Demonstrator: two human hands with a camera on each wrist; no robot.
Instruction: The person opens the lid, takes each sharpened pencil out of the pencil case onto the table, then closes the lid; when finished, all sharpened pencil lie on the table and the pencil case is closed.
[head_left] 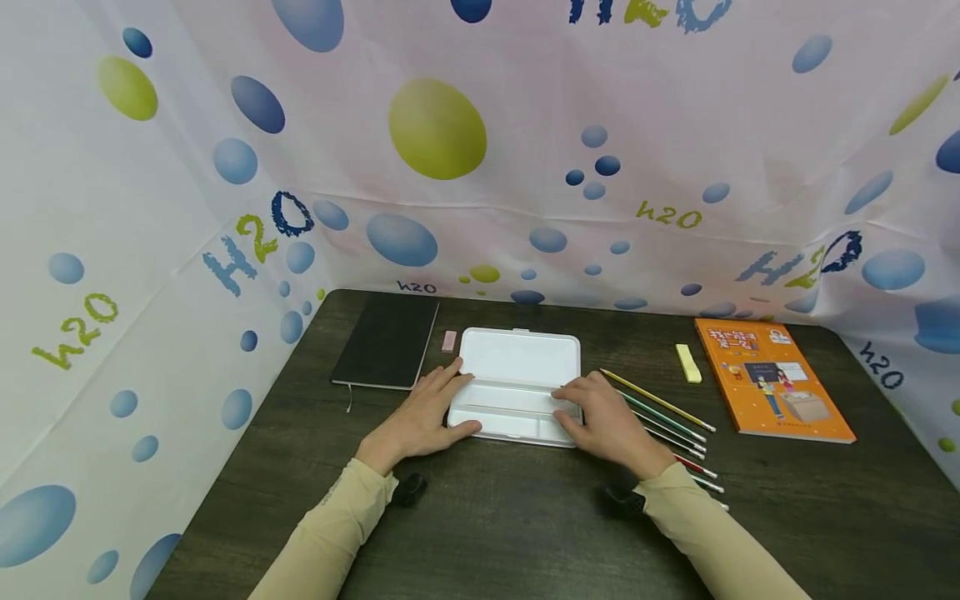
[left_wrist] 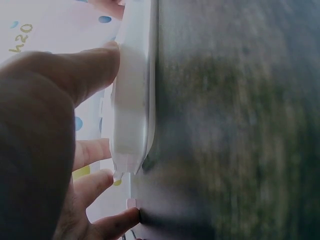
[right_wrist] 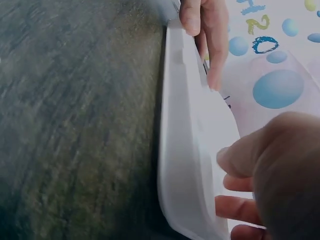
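An opened white pencil case [head_left: 520, 357] lies flat on the dark table, its lid folded back toward the wall and its tray divided by low ridges. My left hand [head_left: 420, 417] is spread at the case's left side, thumb on the near left corner, fingers along the left edge. In the left wrist view the left thumb [left_wrist: 97, 65] rests on the rim. Over the right end of the tray reaches my right hand [head_left: 611, 417], thumb and fingers apart and slightly bent. The right wrist view shows the right thumb [right_wrist: 232, 160] above the tray's inside.
Several pencils [head_left: 660, 400] lie slanted just right of the right hand. Beyond them are a yellow highlighter-like piece [head_left: 687, 363] and an orange book [head_left: 776, 383]. A black notebook [head_left: 386, 342] and a small pink eraser [head_left: 448, 342] lie at the left. A patterned curtain [head_left: 525, 167] backs the table.
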